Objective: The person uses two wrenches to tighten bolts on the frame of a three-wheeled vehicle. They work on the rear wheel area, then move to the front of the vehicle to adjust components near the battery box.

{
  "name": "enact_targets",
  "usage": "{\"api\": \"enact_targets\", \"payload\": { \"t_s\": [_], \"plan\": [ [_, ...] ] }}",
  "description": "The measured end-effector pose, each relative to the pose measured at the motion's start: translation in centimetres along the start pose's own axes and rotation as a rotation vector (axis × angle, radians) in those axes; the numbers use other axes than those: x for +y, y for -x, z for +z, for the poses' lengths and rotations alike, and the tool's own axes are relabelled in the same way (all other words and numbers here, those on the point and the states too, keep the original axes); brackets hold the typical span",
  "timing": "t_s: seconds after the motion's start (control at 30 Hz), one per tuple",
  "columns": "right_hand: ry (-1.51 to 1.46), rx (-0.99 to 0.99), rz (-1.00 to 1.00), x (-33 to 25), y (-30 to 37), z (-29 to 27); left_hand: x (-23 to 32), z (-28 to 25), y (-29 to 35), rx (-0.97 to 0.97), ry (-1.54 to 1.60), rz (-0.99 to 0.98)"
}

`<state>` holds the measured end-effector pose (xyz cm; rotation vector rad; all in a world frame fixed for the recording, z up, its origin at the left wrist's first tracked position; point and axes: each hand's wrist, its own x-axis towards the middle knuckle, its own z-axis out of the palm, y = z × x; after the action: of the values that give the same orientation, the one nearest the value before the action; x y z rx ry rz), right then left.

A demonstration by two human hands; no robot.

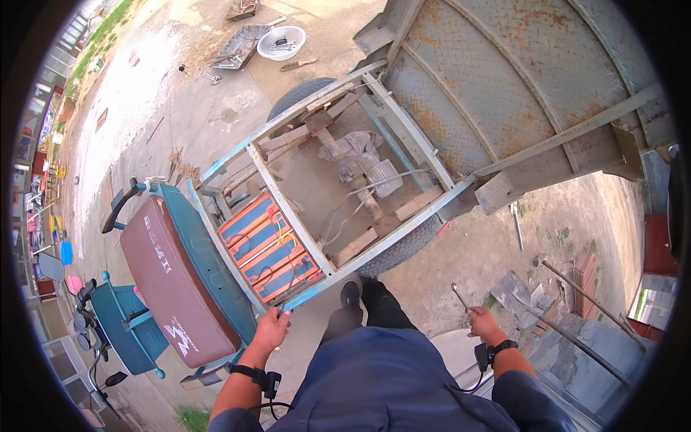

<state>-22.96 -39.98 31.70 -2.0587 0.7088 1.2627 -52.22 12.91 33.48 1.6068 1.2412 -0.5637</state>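
My right hand [485, 323] is closed around a small wrench [459, 296], its ring-like end pointing up and away from me. My left hand [272, 328] is closed at the near corner of the tricycle's pale blue metal frame [317, 288]. Something thin and dark rises from its fingers, too small to name. Just beyond that hand, a row of orange and blue batteries [268, 247] with red, yellow and black wires sits in the frame. Behind the batteries, the rear axle and a silvery motor [380, 178] show through the open frame.
The rusty cargo bed [504, 79] is tipped up at the far right. A maroon seat [176, 281] and handlebars [90, 324] are on the left. On the ground are a white basin [281, 43], a brush [298, 65], and long metal bars [583, 345] at the right.
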Motion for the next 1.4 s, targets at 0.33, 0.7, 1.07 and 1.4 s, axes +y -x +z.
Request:
{"api": "enact_targets", "payload": {
  "t_s": [0.33,0.7,1.07,1.4],
  "plan": [
    [-0.226,0.031,-0.056,7.9,6.2,1.6,-4.4,-0.2,4.4,-0.041,-0.182,0.090],
    [-0.414,0.055,-0.106,15.1,5.1,-5.1,4.7,7.4,5.8,-0.143,-0.158,0.181],
    [-0.671,0.181,0.114,31.5,1.2,-23.2,20.4,26.8,10.9,-0.164,-0.462,0.322],
    [-0.884,0.302,0.155,31.5,-2.0,-32.0,36.3,37.2,10.2,-0.253,-0.802,0.338]
  ]
}}
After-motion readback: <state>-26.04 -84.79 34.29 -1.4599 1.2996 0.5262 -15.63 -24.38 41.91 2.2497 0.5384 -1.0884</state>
